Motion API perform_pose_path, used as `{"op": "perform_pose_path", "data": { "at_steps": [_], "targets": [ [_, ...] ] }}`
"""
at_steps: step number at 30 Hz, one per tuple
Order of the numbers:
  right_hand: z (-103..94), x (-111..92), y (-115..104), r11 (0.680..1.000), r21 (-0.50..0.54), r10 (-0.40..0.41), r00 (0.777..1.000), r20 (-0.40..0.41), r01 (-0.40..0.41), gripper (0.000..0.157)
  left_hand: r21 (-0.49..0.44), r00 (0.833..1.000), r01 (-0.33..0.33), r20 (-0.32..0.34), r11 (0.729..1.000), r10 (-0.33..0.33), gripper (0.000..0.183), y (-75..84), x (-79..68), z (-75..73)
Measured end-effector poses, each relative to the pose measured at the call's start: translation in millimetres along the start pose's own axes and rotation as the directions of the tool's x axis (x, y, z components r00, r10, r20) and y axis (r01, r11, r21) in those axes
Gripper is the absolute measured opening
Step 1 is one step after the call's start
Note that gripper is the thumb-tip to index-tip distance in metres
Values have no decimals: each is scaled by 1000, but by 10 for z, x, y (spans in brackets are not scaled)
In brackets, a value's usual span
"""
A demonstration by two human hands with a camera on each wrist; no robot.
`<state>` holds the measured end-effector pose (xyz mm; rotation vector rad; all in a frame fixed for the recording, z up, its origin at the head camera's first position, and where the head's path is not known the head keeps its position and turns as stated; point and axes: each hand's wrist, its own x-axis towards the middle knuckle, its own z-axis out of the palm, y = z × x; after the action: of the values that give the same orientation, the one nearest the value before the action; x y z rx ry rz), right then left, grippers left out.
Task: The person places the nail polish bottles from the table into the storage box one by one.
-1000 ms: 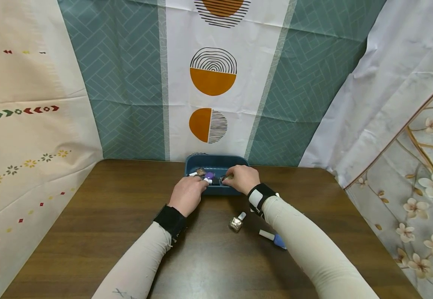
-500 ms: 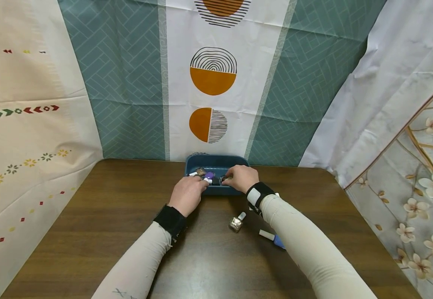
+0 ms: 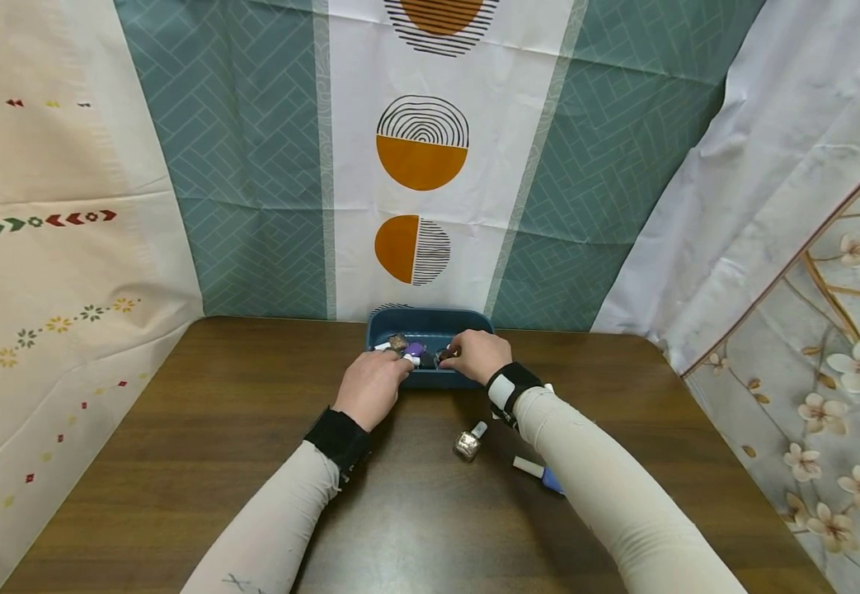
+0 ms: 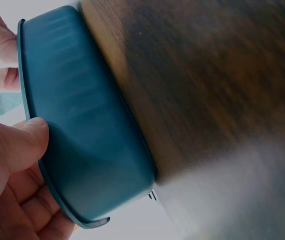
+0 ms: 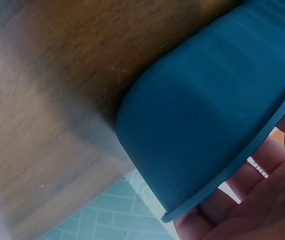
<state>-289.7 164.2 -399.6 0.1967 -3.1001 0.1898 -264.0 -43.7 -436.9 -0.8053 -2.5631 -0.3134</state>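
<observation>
A dark blue plastic bin (image 3: pixel 431 379) stands at the table's back edge with several nail polish bottles inside. My left hand (image 3: pixel 372 386) holds its front left; in the left wrist view the thumb (image 4: pixel 35 134) presses the outer wall below the rim, with the other fingers behind it. My right hand (image 3: pixel 478 355) reaches over the front right rim and pinches a dark nail polish bottle (image 3: pixel 442 355), largely hidden by the fingers. A purple bottle (image 3: pixel 415 349) and a brownish glittery one (image 3: pixel 397 341) lie toward the bin's left side.
On the wooden table (image 3: pixel 237 462), a glittery gold nail polish bottle (image 3: pixel 467 445) lies in front of the bin. A blue one with a white cap (image 3: pixel 528 467) lies partly under my right forearm. Patterned cloth (image 3: pixel 266 165) hangs behind the table.
Both hands stay at the bin in nearly the same place. My right fingers shift slightly at the dark nail polish bottle, and the right forearm moves a little to the left.
</observation>
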Motion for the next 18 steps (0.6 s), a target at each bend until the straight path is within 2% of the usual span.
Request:
{"op": "perform_pose_path", "data": {
  "at_steps": [5, 13, 18],
  "targets": [
    [39, -3, -6, 1000, 6, 3, 1000, -28, -2, 20, 6, 1000, -2, 1, 1000, 2, 11, -10, -6, 0],
    [88, -35, 49, 999, -16, -46, 992, -117, 44, 28, 5, 1000, -9, -6, 1000, 9, 12, -12, -11, 20],
    [63, -78, 109, 998, 8, -59, 984, -167, 61, 34, -2, 1000, 2, 8, 1000, -2, 13, -10, 0, 10]
  ]
}}
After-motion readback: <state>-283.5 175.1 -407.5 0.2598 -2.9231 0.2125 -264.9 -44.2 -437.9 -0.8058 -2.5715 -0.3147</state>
